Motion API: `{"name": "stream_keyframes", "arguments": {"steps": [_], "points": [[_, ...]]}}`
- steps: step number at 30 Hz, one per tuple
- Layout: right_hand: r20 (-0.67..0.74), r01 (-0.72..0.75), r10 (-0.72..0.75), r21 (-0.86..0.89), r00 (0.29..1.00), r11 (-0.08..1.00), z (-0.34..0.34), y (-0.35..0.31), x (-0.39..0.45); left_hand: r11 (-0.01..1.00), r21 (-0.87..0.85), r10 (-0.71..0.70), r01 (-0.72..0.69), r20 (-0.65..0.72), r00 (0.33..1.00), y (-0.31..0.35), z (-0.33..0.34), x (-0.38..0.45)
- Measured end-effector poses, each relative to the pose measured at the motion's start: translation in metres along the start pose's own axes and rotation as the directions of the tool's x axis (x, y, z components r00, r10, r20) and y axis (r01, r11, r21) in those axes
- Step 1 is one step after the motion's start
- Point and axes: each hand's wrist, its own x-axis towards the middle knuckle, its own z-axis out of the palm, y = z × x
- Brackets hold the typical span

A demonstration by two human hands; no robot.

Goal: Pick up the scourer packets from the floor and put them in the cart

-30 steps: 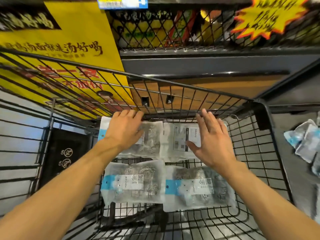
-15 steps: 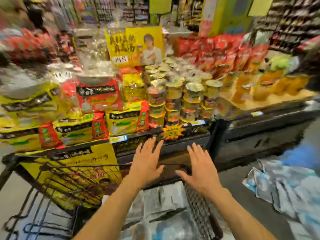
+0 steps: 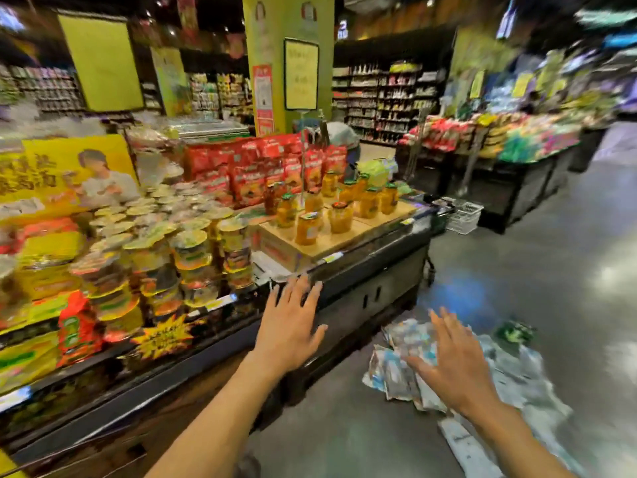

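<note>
Both hands are up with nothing in them: the left hand (image 3: 289,331) hangs before the display counter (image 3: 372,270), fingers (image 3: 303,288) spread and released, and the right hand (image 3: 455,367) is stretched palm-down over the scourer packets (image 3: 396,370), fingers loose too, likely to gather the next ones. The packets lie in a loose heap on the floor (image 3: 344,426) just beside the counter's base (too blurred to count, though clearly several). The cart is out of view.
</note>
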Motion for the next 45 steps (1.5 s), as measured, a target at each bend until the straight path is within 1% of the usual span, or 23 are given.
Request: {"name": "stream_keyframes", "arguments": {"steps": [4,6,8,11,15,18,22,27,30,35,39,42,45], "points": [[-0.012,-0.193,0.193,-0.023,0.981,0.981,-0.024,0.091,-0.006,0.996,0.010,0.091,-0.091,0.000,0.996,0.077,0.020,0.062],[0.036,-0.288,0.288,-0.018,0.957,0.958,-0.028,0.127,-0.011,0.991,0.010,0.136,-0.136,0.016,0.991,0.111,0.032,0.089],[0.012,-0.346,0.346,0.001,0.938,0.938,-0.031,0.160,-0.012,0.981,-0.019,0.193,-0.192,0.019,0.981,0.141,0.045,0.119],[0.047,-0.426,0.427,-0.032,0.903,0.904,-0.038,0.205,-0.003,0.963,-0.075,0.260,-0.258,0.028,0.965,0.180,0.067,0.165],[0.017,-0.509,0.511,-0.079,0.859,0.857,-0.036,0.271,0.030,0.932,-0.106,0.349,-0.347,0.003,0.937,0.222,0.100,0.240],[0.019,-0.577,0.580,-0.081,0.814,0.813,-0.034,0.315,0.061,0.917,-0.145,0.376,-0.372,0.000,0.927,0.251,0.127,0.305],[-0.007,-0.640,0.645,-0.125,0.764,0.758,-0.040,0.367,0.098,0.882,-0.220,0.432,-0.417,0.024,0.902,0.301,0.160,0.378],[-0.037,-0.719,0.721,-0.115,0.692,0.685,-0.038,0.443,0.128,0.839,-0.266,0.503,-0.475,0.043,0.863,0.371,0.199,0.450],[-0.014,-0.742,0.747,-0.127,0.665,0.658,-0.030,0.492,0.139,0.827,-0.293,0.521,-0.480,0.077,0.850,0.415,0.228,0.485],[0.041,-0.749,0.760,-0.142,0.648,0.647,0.007,0.588,0.160,0.822,-0.272,0.543,-0.500,0.111,0.832,0.474,0.291,0.536],[0.115,-0.739,0.748,-0.116,0.654,0.663,0.056,0.659,0.185,0.843,-0.263,0.520,-0.470,0.174,0.836,0.509,0.359,0.567],[0.151,-0.728,0.732,-0.088,0.665,0.680,0.110,0.699,0.205,0.844,-0.275,0.522,-0.461,0.222,0.823,0.532,0.423,0.576],[0.183,-0.732,0.725,-0.045,0.664,0.680,0.187,0.731,0.220,0.844,-0.307,0.518,-0.440,0.258,0.815,0.552,0.498,0.577]]}}
